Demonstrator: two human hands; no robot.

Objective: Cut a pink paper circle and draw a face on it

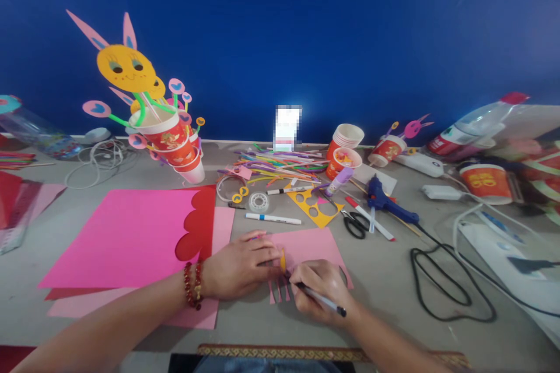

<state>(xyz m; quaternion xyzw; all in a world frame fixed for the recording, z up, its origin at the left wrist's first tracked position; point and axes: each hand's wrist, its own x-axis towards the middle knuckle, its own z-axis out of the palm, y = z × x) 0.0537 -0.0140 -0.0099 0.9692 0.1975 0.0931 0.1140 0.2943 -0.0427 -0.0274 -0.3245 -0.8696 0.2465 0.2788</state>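
My right hand (317, 287) is closed around a slim marker pen (324, 298) with a black end, its tip side down at the pink paper. My left hand (242, 265) lies flat on the left part of this light pink paper (312, 245), fingers stretched out. By its fingertips, close to the pen tip, is a small yellow paper piece (283, 259). Narrow strips are cut along the paper's near edge. Just left of my left hand, bright pink sheets (122, 233) overlap a red scalloped sheet (205, 224).
Behind my hands lie a blue-capped marker (273, 219), tape roll (258, 203), yellow paper with cut-out holes (321, 215) and scissors (355, 225). A blue glue gun (389, 201) trails a black cord at right. Decorated paper cups (168, 137) stand back left, pipe cleaners (280, 166) at centre.
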